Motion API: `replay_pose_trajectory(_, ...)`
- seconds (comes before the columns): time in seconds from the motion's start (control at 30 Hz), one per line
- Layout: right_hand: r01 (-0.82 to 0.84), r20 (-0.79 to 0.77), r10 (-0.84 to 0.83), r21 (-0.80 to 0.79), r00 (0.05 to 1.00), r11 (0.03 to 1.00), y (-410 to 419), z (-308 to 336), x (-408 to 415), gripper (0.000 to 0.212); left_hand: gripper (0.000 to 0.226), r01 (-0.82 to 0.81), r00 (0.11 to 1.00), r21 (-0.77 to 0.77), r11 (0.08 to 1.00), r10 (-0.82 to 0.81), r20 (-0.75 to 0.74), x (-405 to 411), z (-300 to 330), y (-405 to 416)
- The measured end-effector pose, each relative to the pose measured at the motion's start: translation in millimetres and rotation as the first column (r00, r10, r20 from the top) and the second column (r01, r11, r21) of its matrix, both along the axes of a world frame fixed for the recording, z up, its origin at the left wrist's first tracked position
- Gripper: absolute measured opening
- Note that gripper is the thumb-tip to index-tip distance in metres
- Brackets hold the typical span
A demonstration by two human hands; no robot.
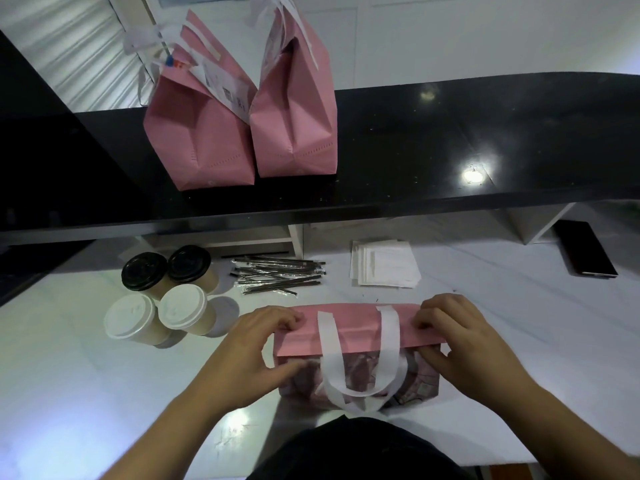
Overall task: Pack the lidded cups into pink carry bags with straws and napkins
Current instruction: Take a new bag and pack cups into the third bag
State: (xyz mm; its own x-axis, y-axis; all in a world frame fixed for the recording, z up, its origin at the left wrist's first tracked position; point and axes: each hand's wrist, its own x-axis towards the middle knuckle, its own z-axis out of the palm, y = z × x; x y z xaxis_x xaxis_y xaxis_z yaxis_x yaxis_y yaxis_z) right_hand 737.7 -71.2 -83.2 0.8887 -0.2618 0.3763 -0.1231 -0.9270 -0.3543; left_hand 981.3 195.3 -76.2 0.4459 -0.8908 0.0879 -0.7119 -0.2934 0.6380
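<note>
- Head view, lower centre of the frame: a pink carry bag (pixel 356 332) lies on the white counter (pixel 519 306), its white handles (pixel 360 368) looping toward the bottom edge.
- The left hand (pixel 256 344) pinches the bag's left end, fingers curled over the top fold and thumb underneath.
- The right hand (pixel 460 344) grips the bag's right end the same way, fingertips on the fold and thumb against the side.
- Left of the bag stand four lidded cups: two with white lids (pixel 156 317) nearer the bottom, two with black lids (pixel 166 268) just behind them, all touching or nearly so.
- Above the bag, a loose pile of wrapped straws (pixel 280 275) lies at centre frame.
- To the right of the straws sits a stack of white napkins (pixel 384 263).
- On the black shelf (pixel 450 143) in the upper half, two filled pink bags (pixel 242 123) stand upright side by side at upper left, touching; a printed slip (pixel 225 88) hangs between them.
- A dark phone (pixel 585 249) lies flat at the right edge of the frame.
</note>
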Motion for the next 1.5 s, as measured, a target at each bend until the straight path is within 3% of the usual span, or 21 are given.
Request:
replay_pose_trajectory(0.17, 0.001, -0.073, 0.001, 0.025, 0.997, 1.000, 3, 0, -6, 0.035, 0.028, -0.053, 0.998, -0.010, 0.999, 0.053, -0.032, -1, 1, -2)
replay_pose_trajectory(0.3, 0.028, -0.058, -0.024, 0.072, 0.998, 0.997, 5, -2, -8, 0.021, 0.035, -0.022, 1.000, -0.016, 1.000, 0.022, 0.000, 1, -3, -2)
replay_pose_trajectory(0.53, 0.019, -0.122, -0.010, 0.072, 0.992, 0.997, 3, 5, 2, 0.020, 0.031, 0.006, 0.998, -0.021, 1.000, -0.005, 0.069, -3, 0, -11)
replay_pose_trajectory(0.7, -0.075, -0.213, 0.063, -0.050, 0.975, 0.996, 5, 21, 14, 0.020, 0.032, 0.115, 0.960, 0.096, 0.989, -0.136, 0.246, -1, 13, -23)
replay_pose_trajectory(0.83, -0.152, -0.284, 0.120, -0.094, 0.951, 0.984, 12, 37, 33, 0.016, 0.037, 0.135, 0.957, 0.195, 0.971, -0.179, 0.230, -7, 19, -42)
replay_pose_trajectory(0.9, -0.173, -0.293, 0.130, -0.126, 0.947, 0.977, 17, 44, 44, 0.015, 0.028, 0.098, 0.955, 0.240, 0.966, -0.159, 0.251, -11, 21, -55)
replay_pose_trajectory(1.03, -0.173, -0.364, 0.107, -0.155, 0.925, 0.973, 27, 45, 62, 0.035, 0.028, 0.106, 0.913, 0.258, 0.960, -0.197, 0.358, -19, 27, -78)
replay_pose_trajectory(1.13, -0.187, -0.387, 0.128, -0.117, 0.913, 0.975, 30, 40, 71, 0.034, 0.033, 0.115, 0.878, 0.307, 0.945, -0.242, 0.414, -26, 27, -87)
replay_pose_trajectory(1.5, -0.164, -0.329, 0.159, 0.012, 0.931, 0.986, -1, 45, 39, 0.034, 0.035, 0.109, 0.850, 0.196, 0.975, -0.193, 0.489, -26, 12, -78)
